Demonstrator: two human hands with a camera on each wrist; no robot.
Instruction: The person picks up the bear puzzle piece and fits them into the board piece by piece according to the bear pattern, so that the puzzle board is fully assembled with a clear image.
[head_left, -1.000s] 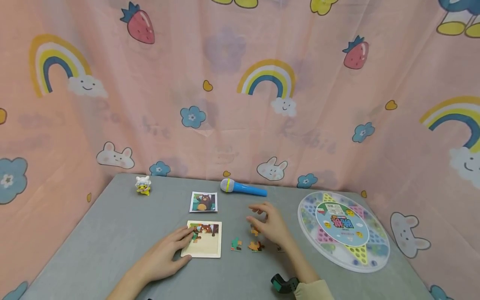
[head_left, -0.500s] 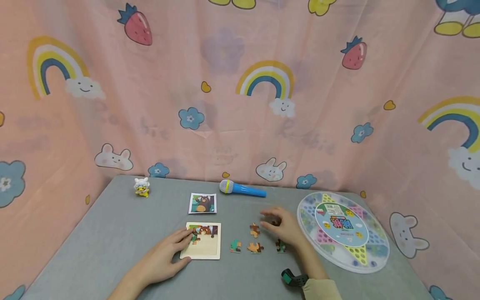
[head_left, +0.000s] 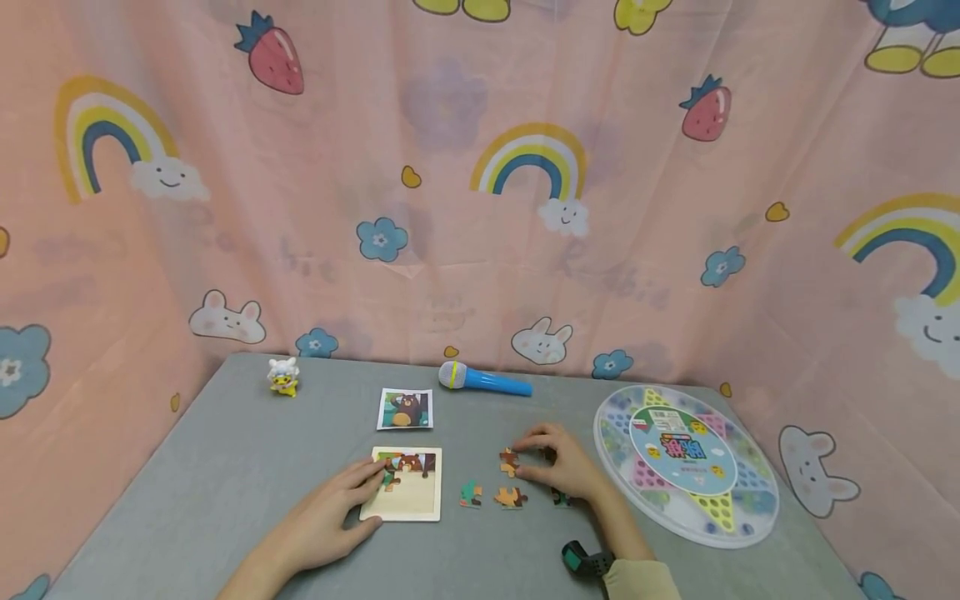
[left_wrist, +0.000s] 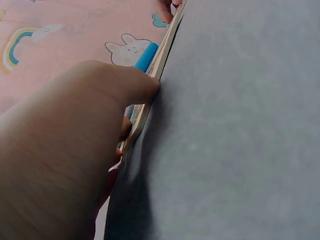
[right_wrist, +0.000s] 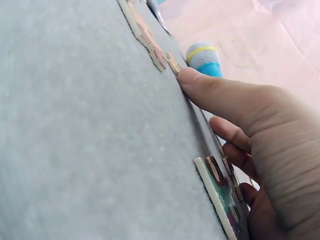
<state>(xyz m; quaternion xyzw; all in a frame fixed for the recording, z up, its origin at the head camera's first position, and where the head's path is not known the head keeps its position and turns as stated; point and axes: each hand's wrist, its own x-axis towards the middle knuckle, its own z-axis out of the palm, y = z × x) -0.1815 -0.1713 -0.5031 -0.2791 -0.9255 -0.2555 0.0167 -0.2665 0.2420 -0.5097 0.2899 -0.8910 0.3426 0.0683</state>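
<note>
The left hand point(head_left: 333, 508) rests along the left side of a square wooden puzzle tray point(head_left: 412, 502), fingertips over its rim and thumb at its near left corner. A few fitted pieces show a bear in the tray's upper part. To the right, the right hand point(head_left: 566, 467) pinches a brown-orange puzzle piece point(head_left: 508, 463) between thumb and index finger, low at the table. The right wrist view has the thumb point(right_wrist: 210, 90) against a piece's edge. Near this hand lie an orange-brown piece point(head_left: 511, 497), a green piece point(head_left: 471, 493) and a dark piece point(head_left: 560, 498), partly covered.
A bear picture card point(head_left: 406, 409) lies behind the tray, and a blue toy microphone point(head_left: 491, 382) further back. At the far left stands a small figurine point(head_left: 283, 377). A round game board point(head_left: 686, 467) lies right of the right arm. A patterned pink cloth point(head_left: 450, 275) hangs behind the table.
The right hand first moved right and nearer, uncovering the brown-orange piece, then came back left until thumb and index finger met that piece. The left hand has stayed on the tray.
</note>
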